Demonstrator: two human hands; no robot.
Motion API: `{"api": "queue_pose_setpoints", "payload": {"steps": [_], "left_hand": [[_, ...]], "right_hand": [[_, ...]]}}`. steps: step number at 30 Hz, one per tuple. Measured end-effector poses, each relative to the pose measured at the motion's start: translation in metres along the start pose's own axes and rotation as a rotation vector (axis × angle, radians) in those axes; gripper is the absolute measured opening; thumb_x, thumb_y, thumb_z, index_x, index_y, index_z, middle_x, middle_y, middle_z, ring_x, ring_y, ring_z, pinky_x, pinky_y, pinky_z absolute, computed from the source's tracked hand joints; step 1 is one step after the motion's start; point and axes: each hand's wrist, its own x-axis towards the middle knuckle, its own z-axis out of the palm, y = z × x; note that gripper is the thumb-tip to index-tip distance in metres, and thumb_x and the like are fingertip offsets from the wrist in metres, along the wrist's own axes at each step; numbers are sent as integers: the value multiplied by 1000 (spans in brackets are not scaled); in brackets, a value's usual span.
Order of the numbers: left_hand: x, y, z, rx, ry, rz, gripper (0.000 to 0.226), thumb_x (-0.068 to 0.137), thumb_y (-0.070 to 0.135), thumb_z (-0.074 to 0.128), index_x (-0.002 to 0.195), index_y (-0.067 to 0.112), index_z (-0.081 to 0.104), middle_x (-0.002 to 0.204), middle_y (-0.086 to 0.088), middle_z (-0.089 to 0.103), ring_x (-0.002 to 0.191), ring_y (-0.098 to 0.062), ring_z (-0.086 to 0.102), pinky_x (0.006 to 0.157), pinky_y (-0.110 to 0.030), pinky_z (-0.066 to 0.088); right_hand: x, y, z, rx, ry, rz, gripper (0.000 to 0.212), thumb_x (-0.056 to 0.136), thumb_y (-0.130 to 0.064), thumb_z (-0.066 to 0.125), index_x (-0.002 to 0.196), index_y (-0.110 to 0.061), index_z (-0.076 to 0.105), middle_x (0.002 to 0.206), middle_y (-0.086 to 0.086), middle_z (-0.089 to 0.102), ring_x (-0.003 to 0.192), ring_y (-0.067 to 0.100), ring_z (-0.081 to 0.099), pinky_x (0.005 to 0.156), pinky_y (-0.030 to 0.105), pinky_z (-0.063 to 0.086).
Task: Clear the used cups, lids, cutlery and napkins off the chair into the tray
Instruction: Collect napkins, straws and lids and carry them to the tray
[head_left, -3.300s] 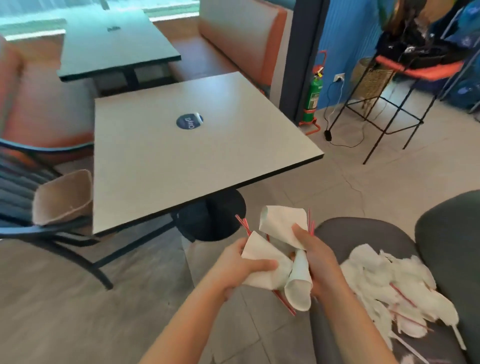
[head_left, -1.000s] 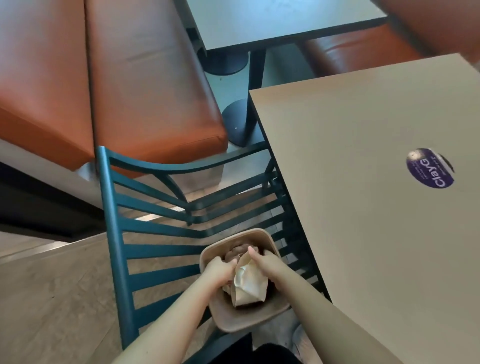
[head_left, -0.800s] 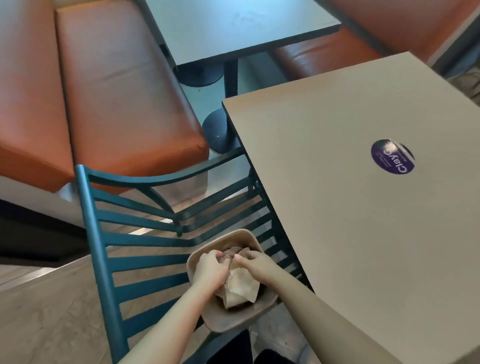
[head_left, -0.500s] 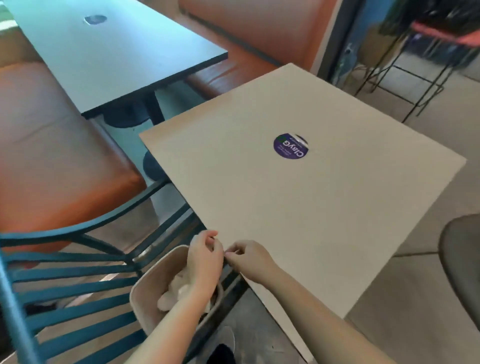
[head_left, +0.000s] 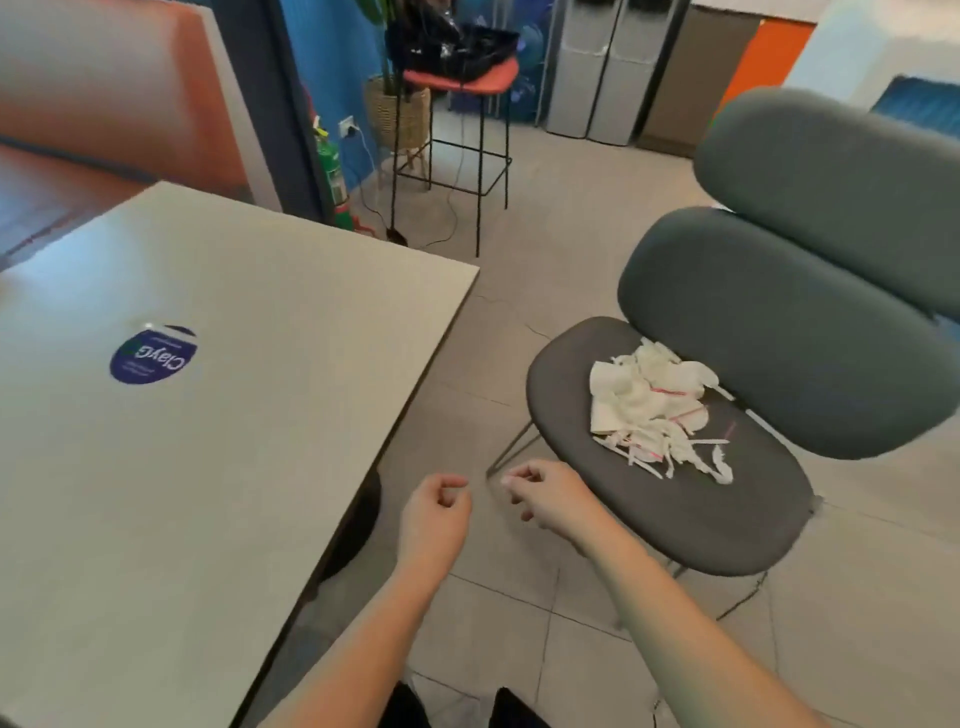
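On the grey chair (head_left: 670, 499) to my right lies the pile of napkins and cutlery (head_left: 657, 410); the tray is out of view. My left hand (head_left: 434, 512) and right hand (head_left: 545, 496) hang loosely curled, holding nothing. A careless grab could scatter the thin pieces onto the floor.

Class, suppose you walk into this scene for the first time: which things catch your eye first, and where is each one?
A heap of crumpled white napkins and cutlery lies on the seat of the grey padded chair at right. In the foreground the left hand and right hand hang loosely curled over the tiled floor, holding nothing. At left, the pale table bears a round blue sticker.
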Motion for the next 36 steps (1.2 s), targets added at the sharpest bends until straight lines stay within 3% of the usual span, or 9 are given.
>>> {"api": "queue_pose_setpoints", "payload": {"steps": [4,9,12,19,21,23,28,30,36], "left_hand": [[11,29,80,42,-183,-66,10,92,11,56,96,19,60,76,-2,63,60,-13,55,56,-22,46],[47,64,164,93,-286,-151,9,90,3,53,92,11,57,68,-4,55,51,-13,46,37,-11,35],[75,72,205,80,-325,-250,7,91,6,53,89,11,55,66,-3,53,49,-13,43,35,-13,31],[169,87,299,43,-421,-571,24,93,26,61,110,9,54,83,-7,55,65,-17,53,54,-26,42],[188,91,320,2,-405,-680,32,91,29,63,113,9,51,89,-9,55,72,-20,56,60,-31,46],[202,93,335,-12,-365,-740,38,88,32,67,112,8,49,93,-11,52,80,-24,55,70,-36,49],[239,90,373,-41,-235,-835,79,79,44,75,140,8,40,138,-18,44,125,-37,45,91,-50,48],[253,84,390,-104,-164,-905,96,73,49,78,147,12,31,151,-15,34,136,-38,35,98,-58,43],[265,48,445,-218,-3,-1055,123,51,67,82,149,15,28,153,-11,33,137,-38,34,99,-66,37]], "right_hand": [[17,55,-76,66,105,110,13,91,-27,61,91,-16,68,77,-3,66,58,12,59,46,16,40],[53,107,-142,140,146,230,14,91,-28,60,88,-17,66,77,-4,65,58,9,59,40,12,38],[83,128,-171,178,138,312,11,90,-26,62,82,-18,65,72,-2,64,53,10,55,38,12,37],[173,183,-255,73,120,426,18,86,-30,68,98,-18,63,91,1,64,68,16,59,68,28,47],[191,197,-274,32,102,449,33,84,-32,70,112,-18,63,107,2,64,88,19,62,81,30,48],[204,205,-291,24,101,468,47,82,-33,71,124,-17,58,119,4,62,99,20,62,78,28,48],[256,227,-335,-8,109,434,62,80,-38,72,135,-23,49,121,0,59,101,16,60,74,27,45],[286,240,-354,1,133,412,66,79,-42,72,137,-23,47,128,2,57,109,20,60,83,33,50],[363,293,-391,-113,196,466,83,78,-49,71,146,-20,36,147,11,36,131,30,45,101,41,44]]}}
